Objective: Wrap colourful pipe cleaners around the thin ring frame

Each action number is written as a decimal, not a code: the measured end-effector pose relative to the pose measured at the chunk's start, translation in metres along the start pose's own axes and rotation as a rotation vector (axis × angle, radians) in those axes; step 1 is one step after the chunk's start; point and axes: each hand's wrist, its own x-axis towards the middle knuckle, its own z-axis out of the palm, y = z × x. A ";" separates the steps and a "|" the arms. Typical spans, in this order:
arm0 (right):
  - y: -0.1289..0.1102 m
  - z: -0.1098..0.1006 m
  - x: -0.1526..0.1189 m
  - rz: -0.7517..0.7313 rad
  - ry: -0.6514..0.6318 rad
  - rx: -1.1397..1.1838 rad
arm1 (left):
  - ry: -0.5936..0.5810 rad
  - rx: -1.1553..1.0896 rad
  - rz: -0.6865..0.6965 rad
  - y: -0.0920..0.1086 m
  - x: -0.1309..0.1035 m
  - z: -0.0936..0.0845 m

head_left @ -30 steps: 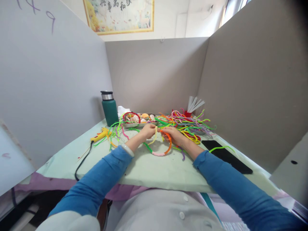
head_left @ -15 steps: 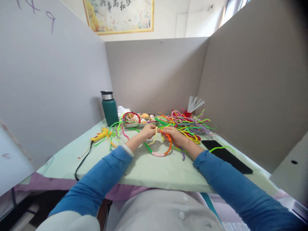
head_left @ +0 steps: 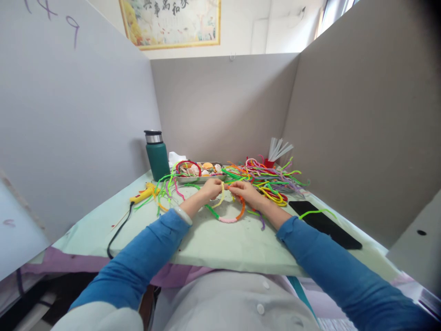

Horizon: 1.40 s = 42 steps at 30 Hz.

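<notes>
Between my hands hangs a ring (head_left: 228, 220) wrapped in green, pink and orange pipe cleaner sections, its lower curve just above the table. My left hand (head_left: 211, 189) is closed in a pinch at the ring's upper part, where a pale yellow pipe cleaner (head_left: 221, 195) dangles beside the fingers. With thumb and fingers pressed together, my right hand (head_left: 245, 191) pinches the orange end of the ring. Both sets of fingertips nearly meet, and they partly hide the spot where the strands come together.
Behind my hands lie a metal tray (head_left: 193, 179) of shells and a heap of pipe cleaners (head_left: 272, 177). On the left are a green bottle (head_left: 157, 158) and a corded yellow glue gun (head_left: 140, 195). A black phone-like slab (head_left: 324, 225) lies right. Grey partitions (head_left: 223, 105) enclose the table.
My right hand's fingers have shifted slightly left, closer to the left fingertips. The orange side of the ring has moved a little, and its lower curve sits slightly higher.
</notes>
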 end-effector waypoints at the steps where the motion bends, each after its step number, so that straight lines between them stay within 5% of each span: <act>1: 0.000 0.000 0.000 -0.013 0.008 -0.032 | 0.004 0.006 0.003 0.000 0.000 0.000; 16: 0.005 -0.001 0.004 -0.152 0.075 -0.178 | -0.025 -0.032 -0.008 0.002 -0.002 0.002; 42: 0.002 0.003 0.000 -0.091 0.052 -0.085 | -0.113 -0.113 -0.046 0.005 -0.005 -0.001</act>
